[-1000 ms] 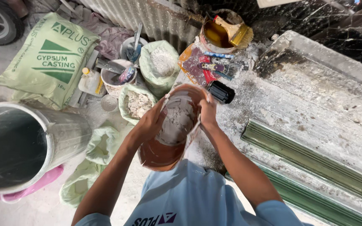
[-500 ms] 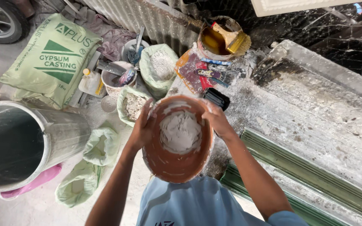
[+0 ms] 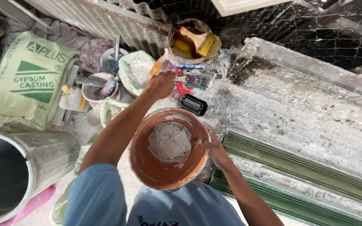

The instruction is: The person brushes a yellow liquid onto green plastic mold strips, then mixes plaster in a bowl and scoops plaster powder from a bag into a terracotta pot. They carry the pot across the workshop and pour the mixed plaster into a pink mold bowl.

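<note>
An orange bucket (image 3: 147, 165) with wet white plaster (image 3: 170, 142) in its bottom sits close in front of me. My right hand (image 3: 212, 144) grips its right rim. My left hand (image 3: 161, 83) has left the bucket and reaches forward over a colourful cloth or wrapper (image 3: 181, 81) on the plaster-crusted bench (image 3: 298, 113), near a small black object (image 3: 193, 104). Its fingers look loosely curled and I see nothing in them.
A tin of yellow liquid with a wide brush (image 3: 200, 42) stands at the far bench end. Left are a green gypsum sack (image 3: 30, 83), small tubs with tools (image 3: 99, 90), an open bag of white powder (image 3: 135, 73), a metal drum (image 3: 17, 171). Green mouldings (image 3: 298, 175) lie right.
The bucket has come down and tilted upright towards me. My left hand let go of its rim and moved forward to the coloured cloth; my right hand stays on the rim.
</note>
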